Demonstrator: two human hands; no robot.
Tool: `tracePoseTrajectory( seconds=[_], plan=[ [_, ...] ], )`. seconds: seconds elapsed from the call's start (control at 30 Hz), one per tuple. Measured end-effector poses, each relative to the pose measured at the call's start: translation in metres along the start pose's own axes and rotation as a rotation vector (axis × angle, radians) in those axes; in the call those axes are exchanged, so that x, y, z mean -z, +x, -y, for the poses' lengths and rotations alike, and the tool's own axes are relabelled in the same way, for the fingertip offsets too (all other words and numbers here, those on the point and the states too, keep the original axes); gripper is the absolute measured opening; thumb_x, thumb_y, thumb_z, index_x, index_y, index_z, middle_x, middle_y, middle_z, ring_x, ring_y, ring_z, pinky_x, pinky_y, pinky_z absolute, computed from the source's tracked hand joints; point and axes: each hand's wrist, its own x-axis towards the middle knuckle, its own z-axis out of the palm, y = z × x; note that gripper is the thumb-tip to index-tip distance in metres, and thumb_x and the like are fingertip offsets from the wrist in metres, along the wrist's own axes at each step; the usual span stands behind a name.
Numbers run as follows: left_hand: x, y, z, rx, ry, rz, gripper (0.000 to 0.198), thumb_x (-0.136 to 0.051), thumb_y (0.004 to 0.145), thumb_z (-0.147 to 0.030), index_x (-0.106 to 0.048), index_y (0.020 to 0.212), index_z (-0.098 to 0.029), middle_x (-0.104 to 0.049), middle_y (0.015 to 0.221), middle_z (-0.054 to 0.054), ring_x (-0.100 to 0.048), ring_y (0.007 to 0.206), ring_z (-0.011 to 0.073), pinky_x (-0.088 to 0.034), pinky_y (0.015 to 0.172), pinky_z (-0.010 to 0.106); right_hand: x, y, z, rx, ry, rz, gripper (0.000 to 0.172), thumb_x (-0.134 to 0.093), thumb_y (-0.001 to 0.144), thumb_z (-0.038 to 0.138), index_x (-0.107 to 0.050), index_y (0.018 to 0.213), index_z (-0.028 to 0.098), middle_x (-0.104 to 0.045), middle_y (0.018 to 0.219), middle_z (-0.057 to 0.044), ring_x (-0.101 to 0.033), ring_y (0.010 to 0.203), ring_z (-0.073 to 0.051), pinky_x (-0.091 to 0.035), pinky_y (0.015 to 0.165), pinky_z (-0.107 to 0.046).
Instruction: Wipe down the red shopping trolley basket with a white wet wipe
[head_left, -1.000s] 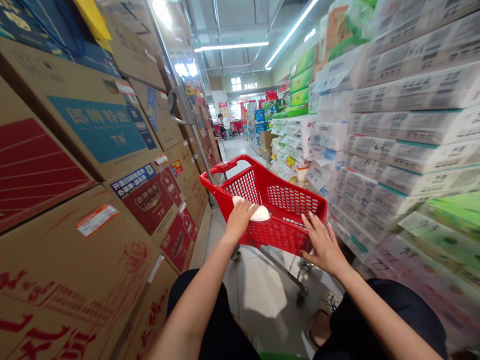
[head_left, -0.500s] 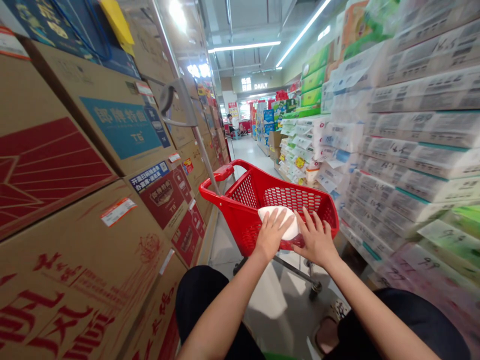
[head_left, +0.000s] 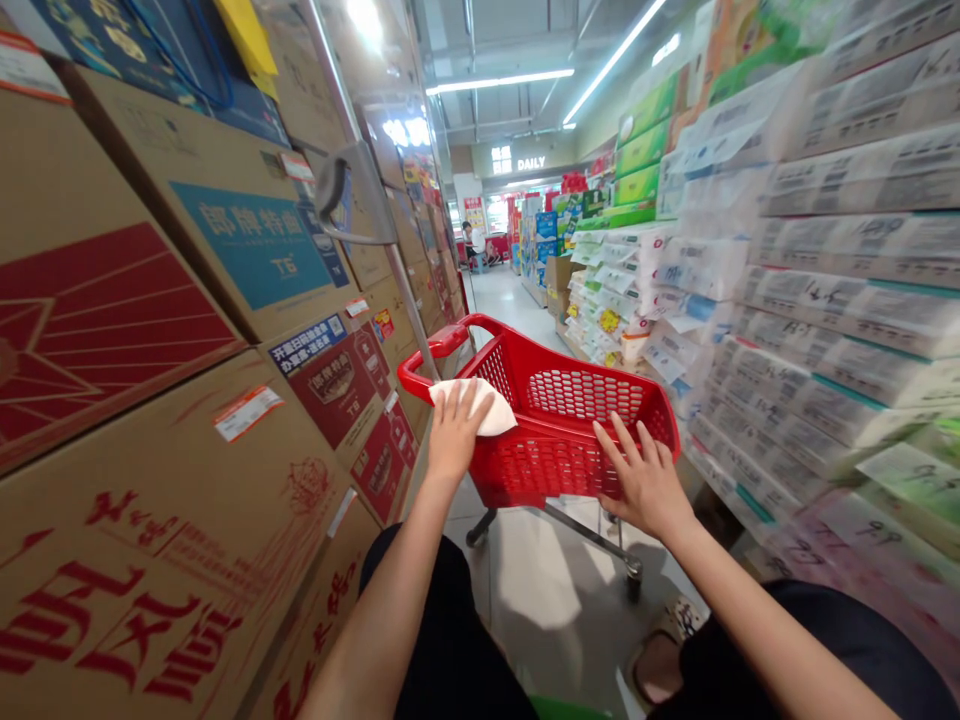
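A red plastic shopping cart with perforated basket walls stands in front of me, its handle end to the left. My left hand presses a white cloth onto the near top edge of the basket, close to the handle. The cloth spreads out from under its fingers. My right hand lies against the near side wall toward the other end, fingers spread and holding nothing. The inside of the basket shows only in part.
Stacked cardboard cartons wall the left side, behind a metal pole. Packs of tissue paper pile up on the right. A person sits far down the aisle floor.
My left hand has slid left along the basket edge with the white cloth, toward the handle. My right hand stays at the near side wall, slightly shifted. The cart stands about where it was.
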Motion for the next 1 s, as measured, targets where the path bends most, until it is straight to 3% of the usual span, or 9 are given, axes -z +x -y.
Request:
tracePoseTrajectory(
  seconds=[0.13, 0.33, 0.43, 0.5, 0.57, 0.7, 0.8, 0.9, 1.0],
  plan=[
    [-0.013, 0.002, -0.019, 0.079, -0.034, -0.026, 0.056, -0.046, 0.097, -0.009, -0.049, 0.149, -0.03, -0.031, 0.166, 0.007, -0.014, 0.157, 0.0325, -0.018, 0.124, 0.065, -0.002, -0.001, 0.008, -0.006, 0.009, -0.028, 0.112, -0.066, 0.077, 0.045, 0.004, 0.164, 0.029, 0.005, 0.172, -0.003, -0.008, 0.154, -0.046, -0.017, 0.118, -0.068],
    [-0.036, 0.0, -0.124, -0.045, -0.155, 0.012, 0.063, -0.049, 0.097, -0.012, -0.038, 0.156, -0.032, -0.031, 0.166, 0.005, -0.021, 0.155, 0.0341, -0.024, 0.124, 0.063, -0.003, -0.002, 0.011, -0.01, -0.011, -0.021, 0.117, -0.07, 0.074, 0.046, 0.002, 0.164, 0.026, 0.005, 0.172, -0.005, -0.003, 0.154, -0.047, -0.012, 0.12, -0.069],
    [-0.034, 0.0, -0.157, -0.133, -0.165, 0.024, 0.065, -0.047, 0.099, -0.015, -0.029, 0.16, -0.03, -0.025, 0.168, 0.005, -0.02, 0.155, 0.032, -0.023, 0.125, 0.06, -0.003, -0.004, 0.006, 0.005, -0.03, -0.007, 0.121, -0.072, 0.073, 0.051, 0.002, 0.164, 0.022, 0.003, 0.171, -0.008, -0.002, 0.154, -0.046, -0.012, 0.12, -0.068],
    [-0.03, 0.0, -0.153, -0.214, -0.14, 0.04, 0.064, -0.046, 0.101, -0.017, -0.028, 0.16, -0.032, -0.026, 0.168, 0.002, -0.023, 0.155, 0.0301, -0.025, 0.126, 0.057, -0.004, -0.007, 0.001, 0.029, -0.037, 0.0, 0.126, -0.074, 0.07, 0.058, 0.001, 0.164, 0.02, 0.002, 0.171, -0.01, -0.002, 0.153, -0.048, -0.012, 0.119, -0.069],
    [-0.025, 0.001, -0.129, -0.284, -0.101, 0.064, 0.062, -0.044, 0.101, -0.016, -0.031, 0.159, -0.035, -0.029, 0.167, -0.001, -0.027, 0.154, 0.0277, -0.026, 0.126, 0.054, -0.004, -0.01, -0.003, 0.047, -0.04, 0.008, 0.128, -0.075, 0.068, 0.065, -0.004, 0.165, 0.021, 0.002, 0.171, -0.011, -0.004, 0.153, -0.049, -0.013, 0.119, -0.069],
    [-0.011, 0.003, -0.057, -0.156, -0.004, 0.059, 0.065, -0.045, 0.099, -0.012, -0.032, 0.158, -0.035, -0.03, 0.166, 0.002, -0.026, 0.154, 0.0276, -0.023, 0.126, 0.054, -0.004, -0.013, -0.004, 0.04, -0.041, 0.012, 0.126, -0.075, 0.067, 0.068, -0.01, 0.164, 0.022, 0.0, 0.171, -0.011, -0.006, 0.153, -0.049, -0.019, 0.117, -0.067],
    [-0.006, 0.005, -0.031, 0.006, 0.038, 0.016, 0.065, -0.046, 0.097, -0.009, -0.037, 0.156, -0.034, -0.028, 0.167, 0.005, -0.022, 0.155, 0.0308, -0.022, 0.125, 0.059, -0.003, -0.012, 0.002, 0.034, -0.038, 0.0, 0.126, -0.076, 0.066, 0.066, -0.012, 0.164, 0.022, -0.002, 0.171, -0.012, -0.004, 0.153, -0.049, -0.022, 0.116, -0.066],
    [-0.014, 0.004, -0.056, 0.133, 0.024, -0.009, 0.06, -0.047, 0.097, -0.009, -0.045, 0.152, -0.031, -0.033, 0.165, 0.008, -0.022, 0.155, 0.034, -0.022, 0.124, 0.063, -0.004, -0.011, 0.009, 0.031, -0.036, -0.011, 0.126, -0.076, 0.066, 0.066, -0.013, 0.164, 0.021, -0.003, 0.171, -0.012, -0.003, 0.153, -0.05, -0.023, 0.115, -0.067],
    [-0.027, -0.002, -0.113, 0.033, -0.057, 0.015, 0.061, -0.049, 0.096, -0.01, -0.042, 0.154, -0.029, -0.035, 0.164, 0.008, -0.026, 0.153, 0.0346, -0.026, 0.123, 0.061, -0.004, -0.012, 0.01, 0.031, -0.038, -0.014, 0.124, -0.076, 0.066, 0.065, -0.014, 0.164, 0.02, -0.004, 0.171, -0.012, -0.005, 0.152, -0.049, -0.023, 0.115, -0.067]
  ],
)
